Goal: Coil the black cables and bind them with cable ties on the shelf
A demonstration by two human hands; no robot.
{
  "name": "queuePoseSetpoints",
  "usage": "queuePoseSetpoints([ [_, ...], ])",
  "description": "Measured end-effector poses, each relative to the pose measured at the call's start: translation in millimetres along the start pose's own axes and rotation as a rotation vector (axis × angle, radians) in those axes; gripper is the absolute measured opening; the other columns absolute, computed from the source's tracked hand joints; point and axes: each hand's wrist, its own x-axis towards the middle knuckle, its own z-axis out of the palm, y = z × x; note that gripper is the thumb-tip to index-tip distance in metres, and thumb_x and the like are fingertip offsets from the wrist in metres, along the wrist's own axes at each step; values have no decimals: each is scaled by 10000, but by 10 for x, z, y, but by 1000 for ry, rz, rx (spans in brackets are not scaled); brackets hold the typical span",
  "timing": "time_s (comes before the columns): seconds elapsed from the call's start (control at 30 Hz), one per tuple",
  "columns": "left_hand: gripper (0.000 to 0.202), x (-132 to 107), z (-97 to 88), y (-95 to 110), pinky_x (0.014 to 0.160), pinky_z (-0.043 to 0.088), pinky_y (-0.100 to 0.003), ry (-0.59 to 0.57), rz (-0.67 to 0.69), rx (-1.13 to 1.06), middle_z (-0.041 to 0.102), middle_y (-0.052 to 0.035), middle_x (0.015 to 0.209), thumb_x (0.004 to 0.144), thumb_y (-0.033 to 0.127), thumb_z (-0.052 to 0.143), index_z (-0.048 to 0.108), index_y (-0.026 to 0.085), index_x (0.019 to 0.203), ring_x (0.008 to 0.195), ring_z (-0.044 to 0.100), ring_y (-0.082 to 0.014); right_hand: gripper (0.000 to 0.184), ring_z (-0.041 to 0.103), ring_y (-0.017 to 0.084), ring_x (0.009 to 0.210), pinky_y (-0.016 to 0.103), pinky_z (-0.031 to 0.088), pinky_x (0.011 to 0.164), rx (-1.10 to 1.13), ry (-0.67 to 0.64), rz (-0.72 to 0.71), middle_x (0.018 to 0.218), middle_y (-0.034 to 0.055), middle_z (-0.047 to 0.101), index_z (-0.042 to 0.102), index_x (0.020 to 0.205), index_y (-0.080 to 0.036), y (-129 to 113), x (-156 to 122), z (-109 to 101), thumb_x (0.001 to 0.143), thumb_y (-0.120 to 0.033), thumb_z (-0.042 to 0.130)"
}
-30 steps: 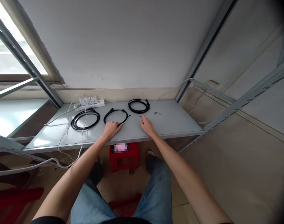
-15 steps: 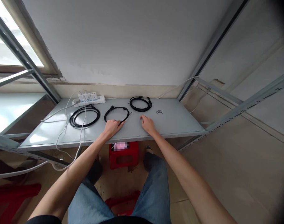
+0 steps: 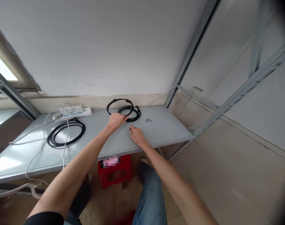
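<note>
My left hand (image 3: 115, 120) is closed on a small black coiled cable (image 3: 116, 102) and holds the loop upright above the grey shelf (image 3: 156, 131). Just behind it a second black coil (image 3: 134, 113) lies flat on the shelf. My right hand (image 3: 136, 135) rests on the shelf to the right of my left hand, fingers together and pointing left, holding nothing. A larger black coil (image 3: 65, 132) lies flat further left.
A white power strip (image 3: 73, 112) with plugs sits at the back left, white cords trailing off the shelf's front edge. A small black mark (image 3: 149, 120) is on the shelf's right part. Metal rack posts rise at both sides. A red stool (image 3: 115, 170) stands under the shelf.
My left hand has picked the middle coil up off the shelf and carried it right and back, over the far coil. My right hand stayed on the shelf. The view has swung right.
</note>
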Motion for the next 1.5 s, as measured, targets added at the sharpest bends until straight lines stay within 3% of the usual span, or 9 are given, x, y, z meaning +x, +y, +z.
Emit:
queuePoseSetpoints([
  [0.2,698,409,269,372,781,465,-361,-105,183,28,814,-248,968,1174,517,322,844,94,985,988,798,-341,299,751,246,1051,314,468,836,-66,-9,-15,1190,130,787,663,1274,-176,-8,-6,21,1078,-109,447],
  [0.4,652,659,423,272,900,477,-383,-81,127,-30,805,-234,1030,1166,528,337,819,102,1064,1083,761,-341,292,754,248,1012,315,457,804,-76,-13,-26,1162,119,788,669,1243,-186,-7,-17,23,1071,-100,450],
  [0.53,558,619,569,175,1121,426,-426,-55,233,-109,744,-221,1342,1131,553,440,704,126,1376,1338,628,-354,283,748,252,1025,323,462,818,-67,-12,-10,1169,128,785,678,1225,-186,-7,-19,14,1097,-136,431],
  [0.7,678,299,607,-103,1304,287,-486,25,246,-253,533,-193,1664,1125,564,423,428,181,1685,1558,452,-340,307,730,247,1068,320,463,867,-38,-21,-3,1209,140,776,683,1258,-182,-9,4,6,1097,-136,427],
  [0.9,718,-521,474,-921,1310,318,-521,63,-27,-223,398,-201,1772,1136,512,332,262,165,1761,1604,414,-353,308,724,247,1036,318,429,839,-39,-9,13,1192,136,782,700,1236,-185,-5,14,20,1087,-122,439],
  [1.03,709,-1196,365,-1432,1281,360,-535,16,-164,-69,394,-230,1767,1099,460,400,328,127,1721,1596,419,-382,299,724,254,1028,324,411,799,-53,-1,14,1184,132,784,706,1216,-184,-16,14,21,1086,-122,444],
  [1.13,563,-1606,236,-1660,1165,458,-521,7,-316,83,582,-268,1565,1081,439,413,588,105,1500,1447,546,-411,298,721,253,1017,326,402,786,-53,7,14,1180,133,783,706,1213,-183,-32,6,12,1076,-108,452],
  [1.33,490,-1992,85,-1747,1023,517,-493,-124,-399,216,695,-241,1277,1099,482,396,749,144,1134,1263,615,-405,308,721,254,1009,329,382,756,-69,25,17,1180,131,784,709,1213,-179,-48,-8,7,1082,-108,439],
  [1.5,512,-1806,142,-1320,1010,514,-444,-108,-252,141,722,-228,1272,1151,399,300,737,132,1144,1213,685,-364,306,719,248,994,328,397,757,-69,20,32,1171,127,787,710,1219,-181,-55,0,14,1086,-124,440],
])
